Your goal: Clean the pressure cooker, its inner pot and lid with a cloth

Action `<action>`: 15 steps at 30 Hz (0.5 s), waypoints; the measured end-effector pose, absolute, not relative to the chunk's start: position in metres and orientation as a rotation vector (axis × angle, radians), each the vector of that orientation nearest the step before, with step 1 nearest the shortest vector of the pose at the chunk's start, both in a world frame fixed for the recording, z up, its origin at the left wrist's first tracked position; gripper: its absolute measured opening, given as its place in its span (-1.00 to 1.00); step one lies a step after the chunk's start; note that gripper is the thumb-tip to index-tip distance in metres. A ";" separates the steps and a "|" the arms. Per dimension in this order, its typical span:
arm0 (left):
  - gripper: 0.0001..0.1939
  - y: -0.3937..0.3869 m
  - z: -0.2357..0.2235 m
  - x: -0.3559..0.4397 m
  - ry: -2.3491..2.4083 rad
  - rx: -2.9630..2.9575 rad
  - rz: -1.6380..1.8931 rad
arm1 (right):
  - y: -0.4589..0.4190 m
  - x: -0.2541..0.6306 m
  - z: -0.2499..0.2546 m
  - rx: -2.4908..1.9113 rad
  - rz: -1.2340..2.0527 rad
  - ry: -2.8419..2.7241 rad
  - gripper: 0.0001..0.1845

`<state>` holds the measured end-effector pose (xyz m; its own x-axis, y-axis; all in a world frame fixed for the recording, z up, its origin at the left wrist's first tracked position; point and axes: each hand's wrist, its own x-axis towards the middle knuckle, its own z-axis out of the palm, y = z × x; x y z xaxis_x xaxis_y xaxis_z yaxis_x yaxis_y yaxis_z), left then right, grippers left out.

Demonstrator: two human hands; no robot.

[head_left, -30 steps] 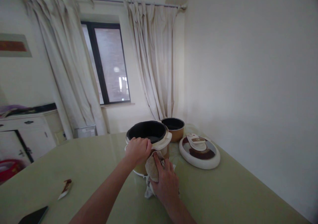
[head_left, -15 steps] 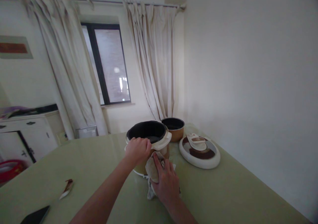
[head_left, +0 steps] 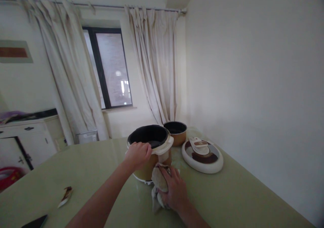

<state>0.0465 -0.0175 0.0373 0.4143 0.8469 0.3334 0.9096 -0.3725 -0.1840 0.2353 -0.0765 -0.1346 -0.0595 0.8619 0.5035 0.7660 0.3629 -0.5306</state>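
Note:
An open cooker body point(head_left: 150, 146), gold-sided with a dark inside and a cream rim, stands on the green table point(head_left: 227, 201). My left hand point(head_left: 138, 154) is closed on its near rim. My right hand point(head_left: 174, 189) grips a bunched grey-beige cloth point(head_left: 159, 180) and presses it against the cooker's lower front side. Part of the cloth hangs down to the tabletop below my fingers.
A gold inner pot point(head_left: 176, 132) stands behind the cooker. The round white and brown lid point(head_left: 202, 155) lies to the right. A small wrapper point(head_left: 65, 196) and a dark phone point(head_left: 34, 222) lie near left. White cabinet point(head_left: 25, 140), curtains and window are behind; a wall is at right.
My right hand has slid the cloth down and a little right along the cooker's side. My left hand keeps its hold on the rim. The view shifted slightly.

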 end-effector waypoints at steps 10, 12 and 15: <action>-0.47 -0.027 0.039 0.022 -1.453 -2.409 -0.200 | -0.014 0.271 -0.117 -1.093 0.595 -0.953 -0.25; -0.48 -0.026 0.037 0.023 -1.467 -2.399 -0.199 | -0.017 0.266 -0.124 -1.130 0.606 -0.937 -0.28; -0.46 -0.025 0.035 0.029 -1.517 -2.367 -0.212 | -0.038 0.245 -0.143 -1.201 0.542 -1.013 -0.37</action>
